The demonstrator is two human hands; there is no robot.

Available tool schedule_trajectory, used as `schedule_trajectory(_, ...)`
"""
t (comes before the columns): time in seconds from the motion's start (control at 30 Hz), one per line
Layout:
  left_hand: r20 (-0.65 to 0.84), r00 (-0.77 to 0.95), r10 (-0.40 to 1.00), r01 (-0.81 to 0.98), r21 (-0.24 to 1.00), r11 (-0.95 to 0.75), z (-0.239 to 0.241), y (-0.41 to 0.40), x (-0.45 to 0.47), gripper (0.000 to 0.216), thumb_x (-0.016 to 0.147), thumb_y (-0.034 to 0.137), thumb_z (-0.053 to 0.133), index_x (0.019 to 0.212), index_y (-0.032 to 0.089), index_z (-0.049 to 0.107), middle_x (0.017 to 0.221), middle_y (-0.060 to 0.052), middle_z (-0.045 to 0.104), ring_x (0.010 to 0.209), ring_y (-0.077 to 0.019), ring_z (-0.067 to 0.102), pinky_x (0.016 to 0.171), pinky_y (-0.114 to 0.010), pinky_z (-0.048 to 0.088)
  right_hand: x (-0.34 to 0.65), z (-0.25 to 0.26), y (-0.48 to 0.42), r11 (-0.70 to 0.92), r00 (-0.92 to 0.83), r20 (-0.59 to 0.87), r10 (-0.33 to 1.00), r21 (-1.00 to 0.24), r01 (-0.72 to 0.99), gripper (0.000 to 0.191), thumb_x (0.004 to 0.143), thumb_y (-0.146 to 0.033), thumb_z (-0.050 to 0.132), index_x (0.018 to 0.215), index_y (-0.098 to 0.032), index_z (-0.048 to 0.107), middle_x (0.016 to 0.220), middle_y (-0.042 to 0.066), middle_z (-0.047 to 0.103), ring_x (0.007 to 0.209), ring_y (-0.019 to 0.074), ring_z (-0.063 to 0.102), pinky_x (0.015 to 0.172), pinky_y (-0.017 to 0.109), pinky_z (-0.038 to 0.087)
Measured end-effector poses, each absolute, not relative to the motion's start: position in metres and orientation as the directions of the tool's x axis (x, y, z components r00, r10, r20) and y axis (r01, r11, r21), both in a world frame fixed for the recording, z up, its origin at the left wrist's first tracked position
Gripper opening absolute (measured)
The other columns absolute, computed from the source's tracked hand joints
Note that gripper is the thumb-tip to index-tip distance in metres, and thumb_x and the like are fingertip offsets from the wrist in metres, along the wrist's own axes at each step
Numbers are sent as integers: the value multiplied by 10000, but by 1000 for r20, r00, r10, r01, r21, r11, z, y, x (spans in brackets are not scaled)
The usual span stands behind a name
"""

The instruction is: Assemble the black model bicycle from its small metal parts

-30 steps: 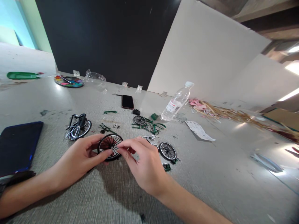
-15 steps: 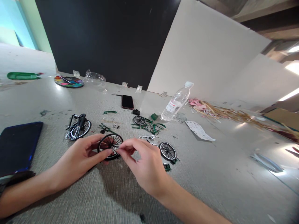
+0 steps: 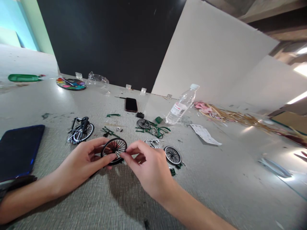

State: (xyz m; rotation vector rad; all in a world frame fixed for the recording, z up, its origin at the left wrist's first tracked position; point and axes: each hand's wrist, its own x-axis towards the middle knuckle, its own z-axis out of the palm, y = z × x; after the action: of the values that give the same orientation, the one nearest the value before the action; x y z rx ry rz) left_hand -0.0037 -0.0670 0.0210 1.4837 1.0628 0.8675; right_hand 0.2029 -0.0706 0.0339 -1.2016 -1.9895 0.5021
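Observation:
Between my hands is a small black spoked toy bicycle wheel (image 3: pixel 114 146), raised a little over the table and tilted. My left hand (image 3: pixel 83 161) grips its left side, thumb in front across the spokes and fingers behind. Thumb and forefinger of my right hand (image 3: pixel 148 166) are pinched at the wheel's right rim; whether a tiny part is between them I cannot make out. Just beyond lie green frame pieces (image 3: pixel 110 131) and small silver parts (image 3: pixel 153 142). Another wheel (image 3: pixel 172 155) with a pale rim rests right of my right hand.
A folded model bicycle (image 3: pixel 81 130) and a dark tablet (image 3: pixel 20 151) lie to the left. Farther back are a phone (image 3: pixel 131 104), a green bicycle frame (image 3: pixel 154 130) and a tilted-looking water bottle (image 3: pixel 182 105). A printed sheet (image 3: pixel 205 134) lies right, a paint palette (image 3: pixel 71 84) far left.
My right fingertips have shifted slightly from the spokes near the hub toward the wheel's right rim. The left hand keeps its grip on the wheel.

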Motion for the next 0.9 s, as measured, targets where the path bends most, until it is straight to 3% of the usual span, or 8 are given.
schedule_trajectory(0.27, -47, 338, 940, 120, 993, 6, 21, -67, -2, 311, 871, 419, 680, 1092, 200, 679, 1032, -45, 722, 868, -192, 688, 758, -302, 642, 206, 40, -69, 435, -308, 309, 900, -690, 578, 136, 881, -349, 674, 844, -231, 618, 739, -46, 713, 537, 82, 608, 543, 218, 492)
schedule_trajectory(0.4, -55, 316, 947, 121, 993, 18, 23, -64, -2, 300, 859, 408, 682, 1055, 181, 677, 989, -46, 731, 830, -187, 688, 734, -287, 639, 219, 48, -61, 520, -324, 414, 851, -573, 633, 200, 966, -355, 540, 826, -219, 585, 612, -53, 630, 487, 77, 527, 520, 235, 434)
schedule_trajectory(0.5, -61, 301, 952, 145, 989, 18, 25, -63, -2, 283, 857, 408, 679, 1016, 174, 676, 955, -48, 739, 774, -175, 686, 704, -263, 629, 234, 51, -51, 518, -277, 494, 824, -459, 722, 211, 977, -345, 510, 832, -213, 590, 644, -31, 649, 500, 89, 523, 529, 261, 413)
schedule_trajectory(0.7, -49, 270, 962, 165, 986, 3, 29, -63, -2, 272, 842, 422, 675, 957, 176, 682, 918, -54, 734, 778, -193, 696, 695, -274, 627, 263, 53, -33, 462, -245, 508, 826, -359, 811, 218, 984, -331, 491, 847, -213, 613, 627, -18, 627, 510, 111, 512, 545, 288, 396)
schedule_trajectory(0.9, -51, 256, 965, 138, 990, 16, 26, -64, -2, 266, 834, 424, 693, 954, 186, 692, 893, -36, 734, 780, -175, 682, 665, -241, 625, 272, 48, -22, 559, -446, 366, 817, -310, 769, 161, 962, -212, 530, 911, -225, 682, 883, 33, 705, 817, 177, 624, 744, 333, 469)
